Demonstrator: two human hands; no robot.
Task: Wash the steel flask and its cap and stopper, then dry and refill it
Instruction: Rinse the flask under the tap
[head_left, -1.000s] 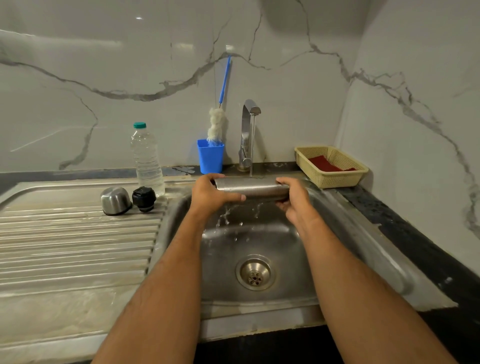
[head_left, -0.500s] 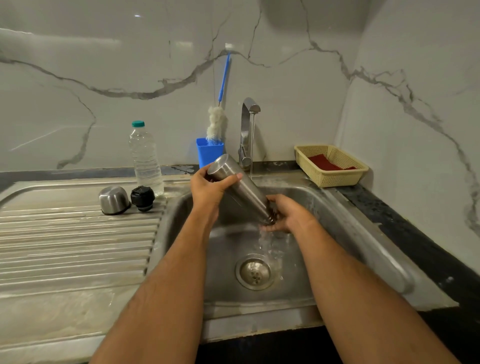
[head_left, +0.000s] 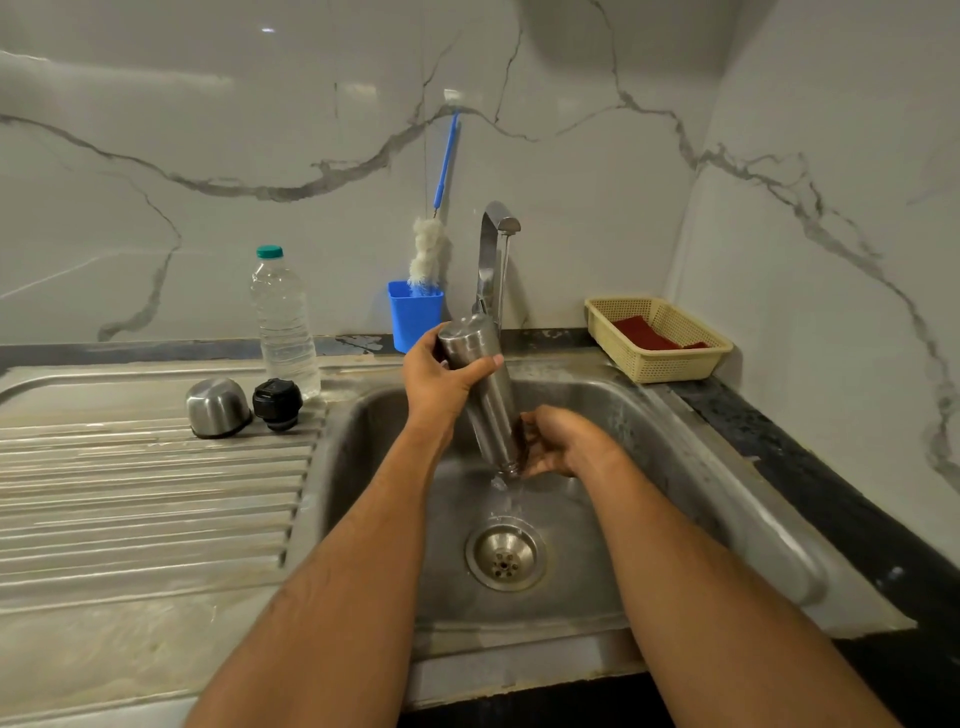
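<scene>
1. The sink (head_left: 649, 415) sat below everything, its basin catching the water that ran toward the drain (head_left: 505, 557).
2. The drainboard (head_left: 130, 493) lay to the left, apparently serving as a parking place for parts awaiting their wash.
3. The steel flask (head_left: 485, 395) was held over the basin, mouth down and base up, likely so rinse water could pour out.
4. The left hand (head_left: 441, 382) wrapped its fingers round the flask's raised base, bearing the weight.
5. The right hand (head_left: 558, 441) curled round the flask's lower end beside the mouth, steadying it.
6. The cap (head_left: 215, 408) and stopper (head_left: 277, 404) stood just beside each other on the drainboard.
</scene>
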